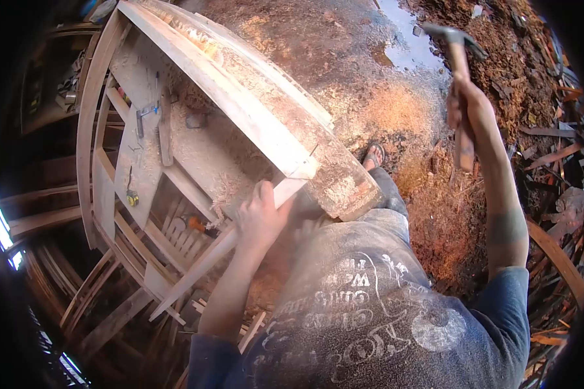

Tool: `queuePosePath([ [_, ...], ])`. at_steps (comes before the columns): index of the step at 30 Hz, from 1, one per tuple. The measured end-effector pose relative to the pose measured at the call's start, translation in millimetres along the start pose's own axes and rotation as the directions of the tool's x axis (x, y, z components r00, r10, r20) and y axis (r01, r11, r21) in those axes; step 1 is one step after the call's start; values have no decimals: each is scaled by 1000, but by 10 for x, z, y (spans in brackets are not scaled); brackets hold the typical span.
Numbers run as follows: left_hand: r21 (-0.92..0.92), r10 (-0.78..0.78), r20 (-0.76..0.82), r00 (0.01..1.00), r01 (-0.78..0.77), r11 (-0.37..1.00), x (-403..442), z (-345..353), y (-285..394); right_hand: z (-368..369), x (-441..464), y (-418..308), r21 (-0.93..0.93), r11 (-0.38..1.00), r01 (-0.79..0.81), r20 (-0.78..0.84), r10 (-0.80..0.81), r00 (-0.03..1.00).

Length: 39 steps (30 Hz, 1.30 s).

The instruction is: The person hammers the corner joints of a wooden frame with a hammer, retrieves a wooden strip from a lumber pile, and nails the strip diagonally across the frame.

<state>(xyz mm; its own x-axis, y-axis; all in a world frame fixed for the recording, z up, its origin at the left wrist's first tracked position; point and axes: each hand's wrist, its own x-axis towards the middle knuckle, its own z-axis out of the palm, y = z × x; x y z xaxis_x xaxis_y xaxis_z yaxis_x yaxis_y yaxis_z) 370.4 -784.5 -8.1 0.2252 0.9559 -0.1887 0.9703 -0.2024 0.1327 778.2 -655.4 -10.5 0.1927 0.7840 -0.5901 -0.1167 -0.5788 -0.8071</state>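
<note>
My right hand [468,110] is closed round the wooden handle of a claw hammer [459,61], raised at the upper right, away from the wood. My left hand [261,217] is wrapped round a pale wooden strip [224,245], near the strip's upper end. That end meets the corner of a long pale beam [240,113]. A thin nail [314,150] stands up from the beam near this corner. Beside the beam runs a thick plank [344,188] covered in wood shavings.
A curved wooden frame [84,129] extends to the left. Inside it lie a yellow tape measure [132,197], a blue clamp [148,109] and shavings. Wood scraps [558,249] are heaped at the right. My foot [373,157] is on the dirt floor beyond the plank.
</note>
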Motion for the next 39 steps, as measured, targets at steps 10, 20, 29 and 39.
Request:
queuePosePath([
  [10,-15,17,-8,1000,-18,1000,11,-30,-7,238,-421,-113,-566,793,-225,216,406,888],
  [20,-15,57,-52,997,-58,998,15,-7,-10,404,-592,374,-582,809,84,527,297,797],
  [29,-73,-6,10,1000,7,997,2,-58,22,77,-23,18,-224,974,-38,-98,17,995],
  [39,-181,-11,1,1000,11,983,-22,-82,-34,-30,-503,187,-280,934,-224,161,276,948],
])
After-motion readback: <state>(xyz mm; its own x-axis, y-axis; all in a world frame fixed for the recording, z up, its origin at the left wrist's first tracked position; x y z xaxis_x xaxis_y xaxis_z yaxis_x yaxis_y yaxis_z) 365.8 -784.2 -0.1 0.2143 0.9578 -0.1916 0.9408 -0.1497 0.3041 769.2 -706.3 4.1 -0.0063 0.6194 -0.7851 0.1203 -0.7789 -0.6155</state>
